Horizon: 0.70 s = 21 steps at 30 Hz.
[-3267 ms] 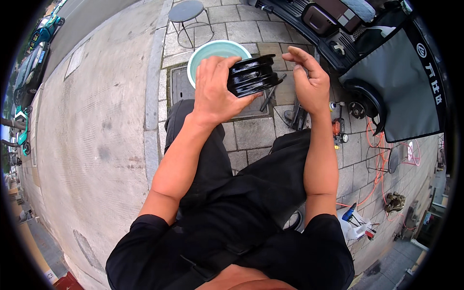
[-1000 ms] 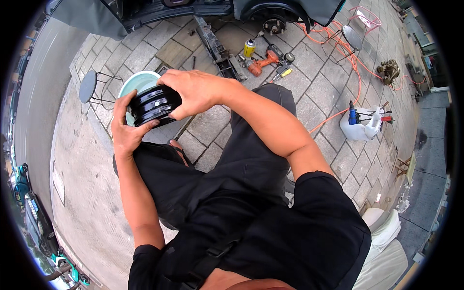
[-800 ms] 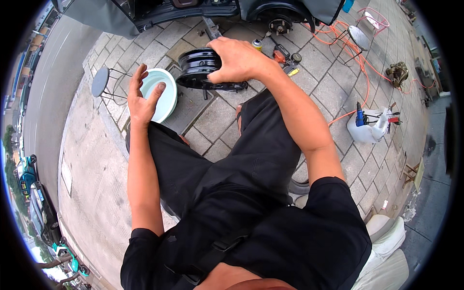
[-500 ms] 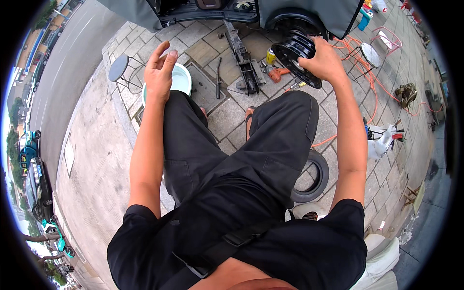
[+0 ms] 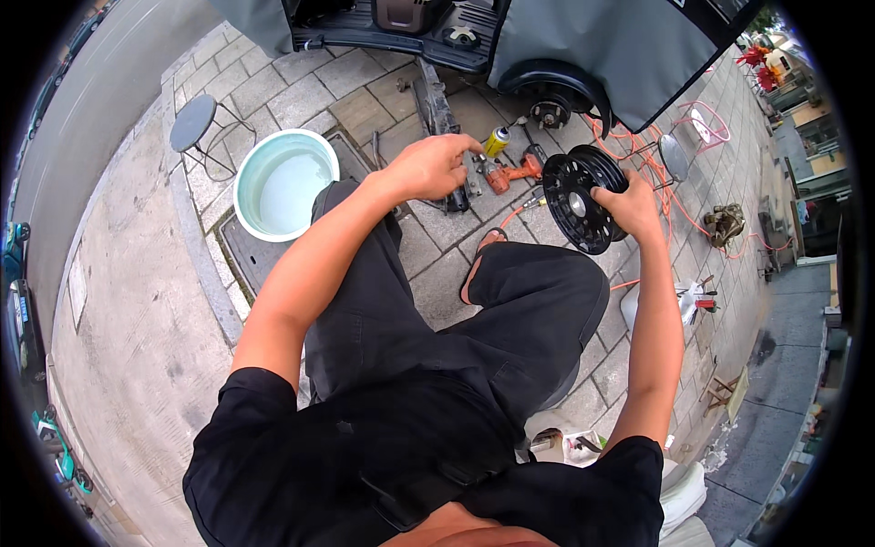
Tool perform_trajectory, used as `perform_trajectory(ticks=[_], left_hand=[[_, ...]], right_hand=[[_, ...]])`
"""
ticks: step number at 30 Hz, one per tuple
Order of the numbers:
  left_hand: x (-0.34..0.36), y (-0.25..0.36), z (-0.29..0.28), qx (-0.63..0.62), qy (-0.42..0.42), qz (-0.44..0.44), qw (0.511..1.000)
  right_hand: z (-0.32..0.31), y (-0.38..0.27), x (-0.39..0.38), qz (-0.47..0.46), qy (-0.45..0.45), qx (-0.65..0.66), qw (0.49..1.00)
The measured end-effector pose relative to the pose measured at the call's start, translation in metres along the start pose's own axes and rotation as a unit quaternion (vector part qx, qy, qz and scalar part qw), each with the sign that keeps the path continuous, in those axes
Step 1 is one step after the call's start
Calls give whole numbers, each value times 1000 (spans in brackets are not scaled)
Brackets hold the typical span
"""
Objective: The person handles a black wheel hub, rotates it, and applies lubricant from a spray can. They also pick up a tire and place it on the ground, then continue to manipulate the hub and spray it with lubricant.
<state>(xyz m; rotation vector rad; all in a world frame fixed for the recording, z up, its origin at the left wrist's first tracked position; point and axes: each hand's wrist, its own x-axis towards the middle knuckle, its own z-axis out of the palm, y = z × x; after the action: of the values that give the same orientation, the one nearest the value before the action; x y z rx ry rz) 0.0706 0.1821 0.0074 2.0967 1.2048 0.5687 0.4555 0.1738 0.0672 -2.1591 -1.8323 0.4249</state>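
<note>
In the head view, my right hand (image 5: 632,202) pinches the black wheel rim (image 5: 588,221) at its right edge, thumb toward the dished face, fingers mostly hidden behind. It hangs tilted beyond my right knee (image 5: 581,284), right of the orange power tool (image 5: 515,171). I judge it stiff and fairly hefty — metal, hardly fragile — with glossy paint likely slick if wet. The flange or the barrel's groove should give the surest hold. My left hand (image 5: 433,170) is loose, index finger extended, nothing visible in it.
</note>
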Motion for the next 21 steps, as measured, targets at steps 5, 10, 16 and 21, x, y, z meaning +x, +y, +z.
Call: perform_trajectory(ticks=[5, 10, 16, 21], left_hand=[[43, 7, 41, 129, -203, 90, 966], [63, -17, 81, 170, -231, 92, 954], [97, -9, 57, 106, -186, 94, 972], [92, -20, 62, 136, -226, 93, 960]], right_hand=[[37, -46, 42, -3, 9, 20, 1000], [89, -57, 103, -4, 26, 95, 995], [136, -86, 124, 67, 53, 153, 985], [138, -101, 127, 68, 45, 156, 984]])
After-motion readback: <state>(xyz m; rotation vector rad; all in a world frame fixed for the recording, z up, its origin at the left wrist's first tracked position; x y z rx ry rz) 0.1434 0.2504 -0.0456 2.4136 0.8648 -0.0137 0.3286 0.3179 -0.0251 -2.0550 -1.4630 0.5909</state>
